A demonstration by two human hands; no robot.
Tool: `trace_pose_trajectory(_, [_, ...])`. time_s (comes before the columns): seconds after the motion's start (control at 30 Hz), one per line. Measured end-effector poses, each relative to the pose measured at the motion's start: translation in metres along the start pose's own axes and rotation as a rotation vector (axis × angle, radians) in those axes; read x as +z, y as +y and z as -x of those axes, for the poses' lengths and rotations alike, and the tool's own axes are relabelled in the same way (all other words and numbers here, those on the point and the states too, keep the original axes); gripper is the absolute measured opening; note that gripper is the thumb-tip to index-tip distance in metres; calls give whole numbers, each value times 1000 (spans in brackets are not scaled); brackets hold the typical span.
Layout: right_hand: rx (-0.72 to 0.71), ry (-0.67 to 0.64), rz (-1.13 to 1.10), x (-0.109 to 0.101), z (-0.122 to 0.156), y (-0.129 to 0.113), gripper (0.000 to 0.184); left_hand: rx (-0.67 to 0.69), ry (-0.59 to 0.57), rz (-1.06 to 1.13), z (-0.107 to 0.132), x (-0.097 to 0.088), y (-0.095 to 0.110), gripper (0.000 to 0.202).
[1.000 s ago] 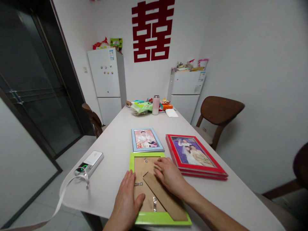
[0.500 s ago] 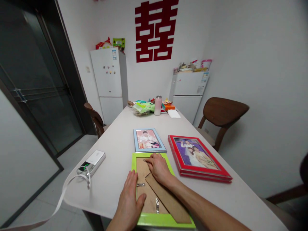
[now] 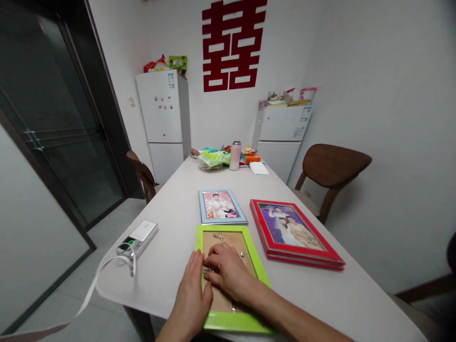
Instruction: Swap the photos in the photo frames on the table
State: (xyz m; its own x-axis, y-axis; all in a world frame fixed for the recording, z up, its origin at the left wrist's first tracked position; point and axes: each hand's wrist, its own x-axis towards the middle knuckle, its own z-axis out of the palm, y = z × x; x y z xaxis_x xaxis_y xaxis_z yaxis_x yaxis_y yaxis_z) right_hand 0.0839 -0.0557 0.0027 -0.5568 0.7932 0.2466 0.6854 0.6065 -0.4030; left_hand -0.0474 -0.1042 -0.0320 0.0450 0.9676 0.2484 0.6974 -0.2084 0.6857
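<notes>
Left hand (image 3: pixel 191 295) lies open along the green frame (image 3: pixel 235 322), best pressed steady; right hand (image 3: pixel 232 274), pinch unclear, is at the side metal clip (image 3: pixel 208 271), best turned gently.

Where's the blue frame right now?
In the head view, the blue frame lies on the table, just beyond the green frame, left of the red frames.

One green frame (image 3: pixel 237 322) has four metal clips (image 3: pixel 218 236) (two partly covered) and two hands (image 3: pixel 230 273) on it. Beyond the green frame are one blue frame (image 3: pixel 220 207), one pink bottle (image 3: pixel 235 156) and two refrigerators (image 3: pixel 162 109); right of it, two stacked red frames (image 3: pixel 290 228); left of it, one white device (image 3: pixel 138 237).
</notes>
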Motion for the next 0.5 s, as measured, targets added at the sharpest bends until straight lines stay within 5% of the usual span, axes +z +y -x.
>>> trace_pose_trajectory(0.27, [62,25,-72,-3,-6,-2,13,17,-10,-13,0,-2,0,57])
trace_pose_trajectory(0.5, [-90,-260,-206,-47,37,11,27,1,7,17,1,0,-2,57])
